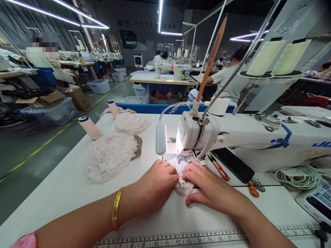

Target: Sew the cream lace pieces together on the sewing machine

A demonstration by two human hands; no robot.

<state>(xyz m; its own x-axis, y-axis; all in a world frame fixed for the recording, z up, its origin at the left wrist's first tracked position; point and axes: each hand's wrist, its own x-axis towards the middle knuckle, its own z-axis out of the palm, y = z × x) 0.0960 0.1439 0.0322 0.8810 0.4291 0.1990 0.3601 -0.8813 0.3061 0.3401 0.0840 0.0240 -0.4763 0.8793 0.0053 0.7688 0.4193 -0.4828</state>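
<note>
Under the needle area of a white sewing machine [199, 132] lies a small piece of white lace [184, 188]. My left hand [158, 182] presses on its left side, fingers curled together at the lace edge. On the right side, my right hand [207, 186] rests with fingers bent over the lace and the thumb apart on the table. A lit lamp [161, 137] hangs just left of the machine head. Two piles of lace, a larger one [110, 158] and a smaller one [131, 123], sit on the table to the left.
Thread cones [89, 127] stand beside the piles. Right of the needle are orange snips [219, 167], a black phone [234, 164] and a coiled cable [298, 177]. A ruler strip [191, 240] runs along the front. Other people sit at machines farther back.
</note>
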